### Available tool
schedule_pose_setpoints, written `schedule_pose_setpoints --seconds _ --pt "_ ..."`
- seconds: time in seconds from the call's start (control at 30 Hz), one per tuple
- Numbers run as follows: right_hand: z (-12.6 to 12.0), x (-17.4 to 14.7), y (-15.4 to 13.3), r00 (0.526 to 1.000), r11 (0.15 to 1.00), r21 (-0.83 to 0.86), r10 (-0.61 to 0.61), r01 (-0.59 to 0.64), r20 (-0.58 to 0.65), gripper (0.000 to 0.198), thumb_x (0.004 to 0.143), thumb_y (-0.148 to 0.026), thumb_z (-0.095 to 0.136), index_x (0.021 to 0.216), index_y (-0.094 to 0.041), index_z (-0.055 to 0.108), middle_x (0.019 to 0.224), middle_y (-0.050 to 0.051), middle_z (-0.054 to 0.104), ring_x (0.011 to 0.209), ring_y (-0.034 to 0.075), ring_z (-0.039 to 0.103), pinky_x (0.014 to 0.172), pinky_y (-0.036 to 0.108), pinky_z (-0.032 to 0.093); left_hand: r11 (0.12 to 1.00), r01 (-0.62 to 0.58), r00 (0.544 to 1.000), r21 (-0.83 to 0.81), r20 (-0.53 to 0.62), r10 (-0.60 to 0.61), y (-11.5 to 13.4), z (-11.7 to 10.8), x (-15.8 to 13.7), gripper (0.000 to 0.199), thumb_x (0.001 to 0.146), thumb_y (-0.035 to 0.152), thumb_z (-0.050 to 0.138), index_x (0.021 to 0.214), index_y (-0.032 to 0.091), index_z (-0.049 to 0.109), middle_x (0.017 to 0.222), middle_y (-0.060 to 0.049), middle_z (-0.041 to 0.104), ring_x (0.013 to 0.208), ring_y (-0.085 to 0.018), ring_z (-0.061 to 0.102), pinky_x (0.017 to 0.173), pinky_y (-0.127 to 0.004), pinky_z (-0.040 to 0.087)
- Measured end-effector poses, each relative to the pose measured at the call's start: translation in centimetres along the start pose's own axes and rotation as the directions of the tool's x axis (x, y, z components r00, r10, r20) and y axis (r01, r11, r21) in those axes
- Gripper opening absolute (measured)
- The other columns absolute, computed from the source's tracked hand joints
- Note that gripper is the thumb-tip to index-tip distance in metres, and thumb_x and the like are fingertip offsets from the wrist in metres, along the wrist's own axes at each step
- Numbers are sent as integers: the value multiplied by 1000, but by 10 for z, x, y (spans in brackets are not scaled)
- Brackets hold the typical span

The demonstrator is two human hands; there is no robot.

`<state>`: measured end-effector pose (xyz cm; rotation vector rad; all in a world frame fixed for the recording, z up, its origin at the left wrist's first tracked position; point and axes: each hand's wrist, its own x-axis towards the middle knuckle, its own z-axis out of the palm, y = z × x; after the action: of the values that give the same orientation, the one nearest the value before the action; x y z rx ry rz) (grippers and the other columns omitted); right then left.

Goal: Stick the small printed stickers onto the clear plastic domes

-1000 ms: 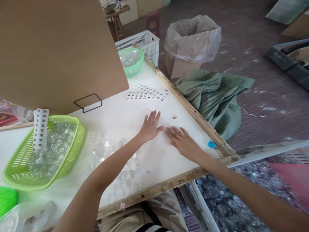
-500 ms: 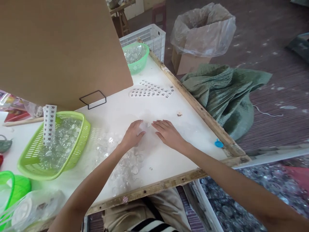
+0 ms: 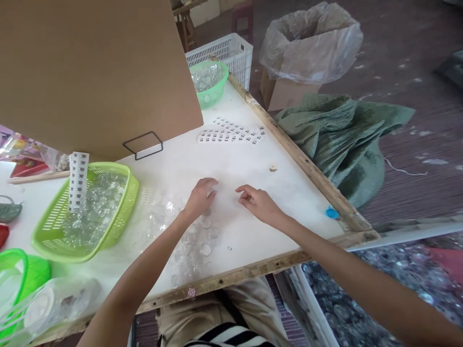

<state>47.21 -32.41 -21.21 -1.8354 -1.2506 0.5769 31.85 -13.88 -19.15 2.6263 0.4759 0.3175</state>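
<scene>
Two hands gather clear glass pebbles on a white worktop (image 3: 253,159).
The left hand (image 3: 199,198) rests curled on the pebble pile (image 3: 193,238), near centre; the right hand (image 3: 257,203) pinches its fingers, holding what I cannot tell. Sorting looks under way; a precise single-pebble pick seems next. A green basket (image 3: 47,236) sits left.

Left hand (image 3: 199,198) on clear glass pieces (image 3: 195,238); right hand (image 3: 257,205) beside, fingers curled, white table (image 3: 235,159).

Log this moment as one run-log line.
left hand: curled over clear glass pieces | right hand: fingertips pinched, contents unclear | table: sticker sheet, green basket
</scene>
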Motion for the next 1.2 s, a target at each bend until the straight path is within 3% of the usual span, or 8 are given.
schedule_pose_setpoints --seconds 0.13,0.3,0.47,0.6,0.73,0.9,1.03,1.2 --pt "-14 -24 13 995 995 -69 69 -74 -72 18 91 -26 52 105 -21 62 85 2 70 70 17 65 67 31 49 990 -139 985 -23 100 141 21 7 -3 31 92 17 60 122 22 61 128 -8 63 122 -24 55 107 -42 47" --pt "-16 -48 6 984 850 -520 -150 78 -98 21 94 -18 48 106 -19 66 112 13 65 98 27 60 83 40 43 950 -311 910 -11 287 301 50 25 -4 17 96 22 56 111 19 63 116 -11 64 112 -26 58 98 -41 50" --pt "-7 -59 -1 968 798 -560 -248 223 32 22 95 -15 48 107 -20 67 120 10 64 105 26 56 85 39 40 970 -244 936 10 264 233 57 34 -8 19 100 17 45 104 17 64 100 -9 67 102 -24 62 91 -37 53" --pt "-8 -61 3 970 779 -603 -239 169 -37 21 96 -16 50 105 -19 68 118 12 65 101 27 56 83 40 39 987 -122 954 -100 261 145 59 34 -7 26 98 18 49 122 19 59 101 -6 69 95 -20 65 85 -32 55" --pt "-6 -54 -3 963 751 -641 -260 159 -66 23 96 -17 49 108 -17 68 122 14 64 101 28 56 82 40 39 980 -180 955 -79 222 194 59 29 0 23 93 16 56 114 21 66 117 -9 62 112 -25 57 96 -40 51" --pt "7 -39 -5 903 693 -593 -404 409 150 31 97 -11 44 121 -16 64 131 11 63 113 25 54 91 41 37 994 -24 997 102 70 17 25 -1 -8 29 91 19 61 120 22 63 129 -12 55 123 -30 50 105 -50 45" --pt "5 -24 2 931 677 -665 -357 316 79 32 95 -7 44 116 -15 66 126 13 65 113 28 54 94 44 34 979 158 980 129 99 -171 -9 -25 -26 27 84 15 66 111 21 66 113 -10 61 112 -30 55 97 -48 51" --pt "21 -1 -16 930 731 -591 -356 340 95 36 94 -6 43 122 -14 64 129 14 63 113 28 54 93 43 36 988 139 981 67 127 -147 -10 -26 -35 34 86 7 59 116 21 63 113 -7 64 110 -24 59 94 -39 54"
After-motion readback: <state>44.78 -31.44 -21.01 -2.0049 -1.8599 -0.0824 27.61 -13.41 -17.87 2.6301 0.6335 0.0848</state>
